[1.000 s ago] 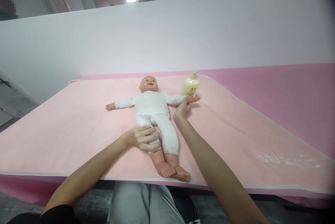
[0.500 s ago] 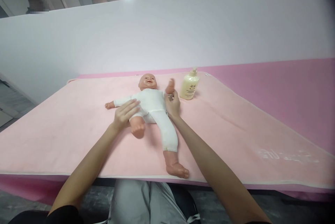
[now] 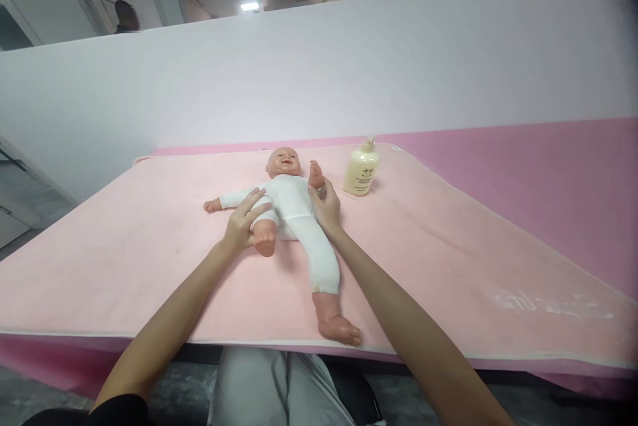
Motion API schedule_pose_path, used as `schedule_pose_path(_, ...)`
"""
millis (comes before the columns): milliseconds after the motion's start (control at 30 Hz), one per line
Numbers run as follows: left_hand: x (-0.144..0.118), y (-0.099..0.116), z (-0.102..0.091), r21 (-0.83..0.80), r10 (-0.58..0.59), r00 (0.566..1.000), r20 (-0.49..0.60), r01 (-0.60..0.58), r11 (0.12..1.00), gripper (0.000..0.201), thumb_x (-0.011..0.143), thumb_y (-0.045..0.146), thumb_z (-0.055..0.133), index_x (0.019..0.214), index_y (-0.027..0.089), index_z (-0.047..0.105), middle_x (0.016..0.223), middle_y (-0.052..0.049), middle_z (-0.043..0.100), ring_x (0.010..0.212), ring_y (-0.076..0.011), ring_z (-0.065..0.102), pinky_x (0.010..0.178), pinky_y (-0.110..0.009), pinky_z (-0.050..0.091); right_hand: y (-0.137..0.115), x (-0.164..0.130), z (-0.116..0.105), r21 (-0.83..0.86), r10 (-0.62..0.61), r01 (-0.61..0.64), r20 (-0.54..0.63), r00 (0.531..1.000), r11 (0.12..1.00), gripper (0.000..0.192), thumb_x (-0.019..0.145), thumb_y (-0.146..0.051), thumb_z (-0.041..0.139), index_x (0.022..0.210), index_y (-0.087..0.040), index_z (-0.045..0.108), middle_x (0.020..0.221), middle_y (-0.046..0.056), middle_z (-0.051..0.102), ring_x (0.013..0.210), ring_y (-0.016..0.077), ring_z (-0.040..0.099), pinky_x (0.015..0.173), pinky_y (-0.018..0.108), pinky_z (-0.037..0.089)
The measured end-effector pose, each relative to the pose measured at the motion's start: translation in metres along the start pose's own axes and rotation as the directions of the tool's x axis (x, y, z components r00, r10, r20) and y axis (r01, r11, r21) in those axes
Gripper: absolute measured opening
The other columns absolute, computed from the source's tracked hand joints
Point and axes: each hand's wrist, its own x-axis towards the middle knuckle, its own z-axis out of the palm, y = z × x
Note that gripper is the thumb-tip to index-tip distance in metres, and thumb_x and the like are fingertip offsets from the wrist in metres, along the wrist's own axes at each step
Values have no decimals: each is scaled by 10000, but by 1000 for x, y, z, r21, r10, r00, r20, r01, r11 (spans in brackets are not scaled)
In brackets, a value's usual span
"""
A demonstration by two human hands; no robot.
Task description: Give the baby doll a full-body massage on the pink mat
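Note:
A baby doll (image 3: 292, 207) in white clothes lies on its back on a pale pink mat (image 3: 149, 260). My left hand (image 3: 242, 216) holds the doll's bent leg, whose foot points toward me. My right hand (image 3: 325, 203) grips the doll's forearm and holds it raised, the small hand pointing up. The doll's other leg lies straight, its foot near the mat's front edge. Its other arm lies stretched out to the left.
A cream pump bottle (image 3: 361, 170) stands on the mat just right of the doll's head. A darker pink surface (image 3: 548, 173) extends to the right. A white partition wall (image 3: 319, 74) rises behind. A person's head shows above the wall at far left.
A second ago the doll lay flat with both legs straight and arms spread. My left hand has since folded one leg up and my right hand has lifted the doll's arm upright.

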Motion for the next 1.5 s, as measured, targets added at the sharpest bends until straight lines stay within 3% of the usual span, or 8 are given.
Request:
schedule_pose_path(167,7,17,-6,-1,163,987,-8,-163,987,621,816,527,616,1303,155,517,1352,-195,552,1311,-310,484,1062,-527,447,2,5,-4,99,183,-165,-216,959,981,410,809,-530,517,1017,-182,581,934,71,665,848,206,610,795,345,473)
schedule_pose_path(300,9,38,-1,-15,294,955,42,-294,956,428,881,410,572,1228,159,564,1247,-159,640,1260,-265,541,1019,-467,510,11,14,-9,229,325,-255,-361,874,939,434,821,-527,463,1060,-179,564,1086,116,651,1009,235,619,881,367,472)
schedule_pose_path(433,8,54,8,-30,458,885,80,-457,889,299,886,332,571,1090,125,640,1100,-129,714,1177,-236,608,985,-361,550,20,19,-13,301,471,-375,-388,792,877,442,833,-483,415,1103,-162,554,1191,160,622,1115,265,603,937,394,477)
schedule_pose_path(533,10,57,10,-26,549,830,93,-549,835,265,876,327,581,1034,128,658,1072,-118,726,1144,-221,630,964,-321,560,26,21,-14,287,469,-380,-379,798,879,460,836,-473,393,1135,-158,545,1221,170,611,1141,269,598,943,402,486)
schedule_pose_path(767,14,53,2,58,569,818,86,-575,816,167,852,195,604,992,122,658,1019,-107,740,1058,-212,676,936,-309,576,27,22,-13,334,495,-381,-394,774,862,489,847,-487,378,1157,-146,540,1230,167,612,1144,254,603,951,398,497)
schedule_pose_path(1167,14,54,4,92,600,792,113,-610,787,157,863,268,596,945,158,672,1014,-82,742,1033,-199,687,895,-296,593,32,23,-12,350,482,-360,-379,790,865,529,873,-498,301,1215,-142,492,1302,174,569,1179,243,591,953,392,510)
schedule_pose_path(1367,12,54,6,39,576,805,143,-586,809,172,875,317,587,964,191,663,1034,-69,741,1016,-195,693,860,-292,603,37,26,-15,405,537,-382,-402,741,830,543,876,-512,313,1258,-160,471,1294,175,571,1156,264,609,897,435,543)
schedule_pose_path(1500,14,53,4,98,610,779,145,-625,775,159,885,315,570,932,198,667,1010,-49,747,988,-180,702,831,-272,610,42,28,-18,420,562,-404,-377,736,812,569,889,-509,274,1332,-175,401,1320,170,546,1149,256,614,828,437,570)
